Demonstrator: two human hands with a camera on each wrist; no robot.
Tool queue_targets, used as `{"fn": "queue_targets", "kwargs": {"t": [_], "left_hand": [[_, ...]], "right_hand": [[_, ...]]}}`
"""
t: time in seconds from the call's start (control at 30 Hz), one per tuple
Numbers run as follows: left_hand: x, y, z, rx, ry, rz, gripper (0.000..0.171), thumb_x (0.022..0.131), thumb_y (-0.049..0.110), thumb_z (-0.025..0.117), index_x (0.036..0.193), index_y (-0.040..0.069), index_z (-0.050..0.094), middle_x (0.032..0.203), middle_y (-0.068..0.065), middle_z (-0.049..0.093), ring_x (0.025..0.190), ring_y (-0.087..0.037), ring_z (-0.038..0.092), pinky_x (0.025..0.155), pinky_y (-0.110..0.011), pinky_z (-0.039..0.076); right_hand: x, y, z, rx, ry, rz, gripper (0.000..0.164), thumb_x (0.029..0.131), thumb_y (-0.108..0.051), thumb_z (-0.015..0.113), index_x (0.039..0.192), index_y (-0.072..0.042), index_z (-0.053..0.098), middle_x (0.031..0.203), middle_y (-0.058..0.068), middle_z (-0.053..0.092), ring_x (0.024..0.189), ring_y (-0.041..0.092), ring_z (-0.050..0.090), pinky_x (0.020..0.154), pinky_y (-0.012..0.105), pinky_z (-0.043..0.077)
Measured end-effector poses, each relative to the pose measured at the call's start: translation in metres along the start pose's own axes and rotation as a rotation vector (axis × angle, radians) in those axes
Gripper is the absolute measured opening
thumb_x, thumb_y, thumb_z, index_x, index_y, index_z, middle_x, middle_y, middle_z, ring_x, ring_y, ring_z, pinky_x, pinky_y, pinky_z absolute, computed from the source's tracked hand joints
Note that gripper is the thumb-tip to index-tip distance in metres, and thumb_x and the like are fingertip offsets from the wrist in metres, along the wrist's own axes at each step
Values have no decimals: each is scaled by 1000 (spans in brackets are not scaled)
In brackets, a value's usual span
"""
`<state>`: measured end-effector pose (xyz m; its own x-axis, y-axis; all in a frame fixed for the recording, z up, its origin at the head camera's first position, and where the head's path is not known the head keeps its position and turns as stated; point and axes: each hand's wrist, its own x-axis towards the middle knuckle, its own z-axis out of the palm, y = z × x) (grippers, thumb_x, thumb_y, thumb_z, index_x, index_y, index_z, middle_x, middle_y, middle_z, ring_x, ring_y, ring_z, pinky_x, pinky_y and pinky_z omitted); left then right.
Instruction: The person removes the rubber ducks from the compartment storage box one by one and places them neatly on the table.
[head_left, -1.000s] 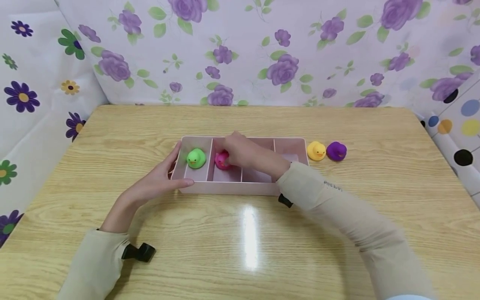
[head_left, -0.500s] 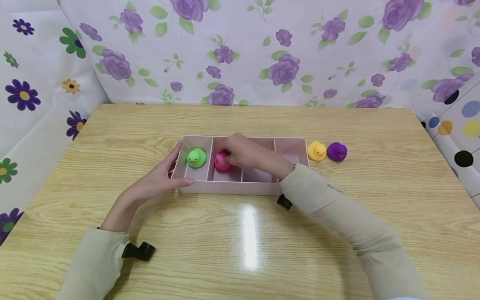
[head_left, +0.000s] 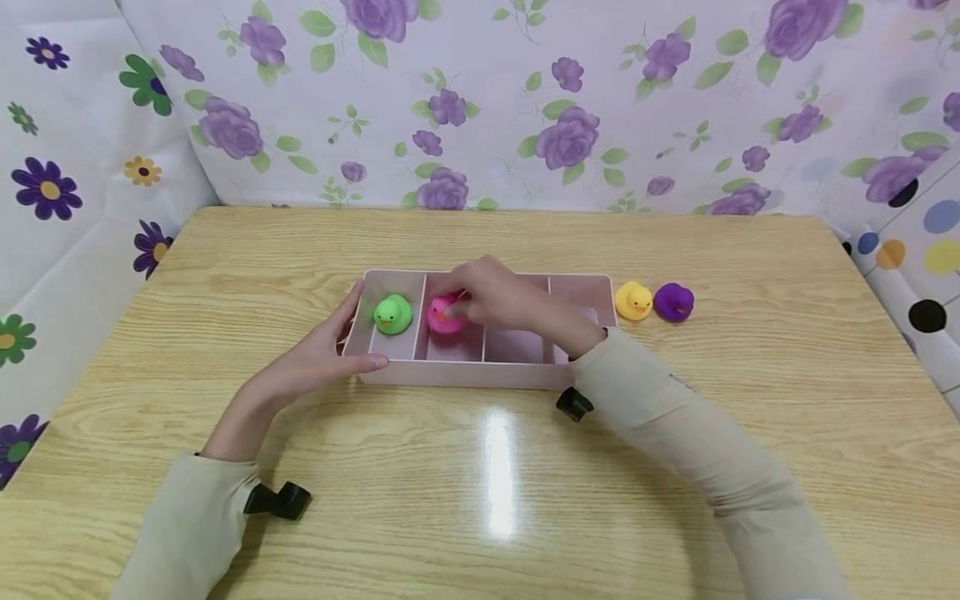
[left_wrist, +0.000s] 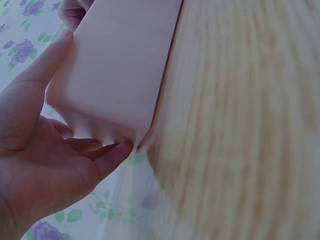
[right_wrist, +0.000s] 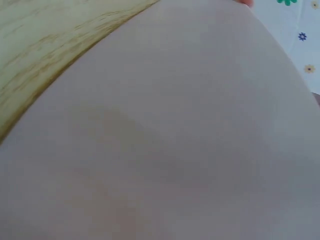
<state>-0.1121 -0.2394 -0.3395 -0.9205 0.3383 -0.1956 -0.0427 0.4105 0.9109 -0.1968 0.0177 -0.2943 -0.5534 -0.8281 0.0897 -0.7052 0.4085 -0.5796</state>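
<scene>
A pale pink box (head_left: 465, 374) with dividers stands mid-table in the head view. My left hand (head_left: 315, 358) holds its left end, thumb at the front rim. The left wrist view shows the fingers (left_wrist: 112, 159) of that hand curled under the box's end. In the second compartment from the left, my right hand (head_left: 495, 293) pinches a pink rubber duck (head_left: 444, 315), partly covered by the fingers. A green rubber duck (head_left: 393, 315) sits in the leftmost compartment. The box's wall (right_wrist: 190, 125) fills most of the right wrist view.
Just right of the box, a yellow rubber duck (head_left: 634, 301) and a purple one (head_left: 673, 302) sit side by side on the wooden table (head_left: 375, 517). Flowered sheeting (head_left: 487, 100) hangs behind the table's back edge. My right forearm crosses over the box's right part.
My right hand has shifted slightly right and towards the back, and the pink duck it pinches shows more and sits slightly higher in view. The left hand and the box stay in place.
</scene>
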Motion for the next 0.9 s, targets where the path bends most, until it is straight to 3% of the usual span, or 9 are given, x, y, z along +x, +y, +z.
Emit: {"fn": "queue_targets", "kwargs": {"t": [0.27,0.57,0.9], "left_hand": [[0,0,0,-16,-2,-3,104,90,20,70,155,25,-10,159,-18,5,138,-34,21,108,-52,23],[0,-2,0,-10,-4,4,104,89,20,70,155,22,-11,159,-18,4,139,-36,19,108,-53,22],[-1,-2,-1,-7,-11,7,104,90,22,69,154,24,-12,160,-16,2,141,-34,16,109,-54,21]], "right_hand": [[-9,-5,-8,-49,62,-41,24,87,6,66,110,2,72,96,13,71,85,21,62,76,28,49],[-24,-11,-13,-66,121,-66,26,87,8,64,113,6,69,109,18,68,101,27,63,86,31,50],[-42,-5,-20,-58,176,-89,25,86,9,65,110,7,70,107,17,68,98,28,63,84,34,50]]}}
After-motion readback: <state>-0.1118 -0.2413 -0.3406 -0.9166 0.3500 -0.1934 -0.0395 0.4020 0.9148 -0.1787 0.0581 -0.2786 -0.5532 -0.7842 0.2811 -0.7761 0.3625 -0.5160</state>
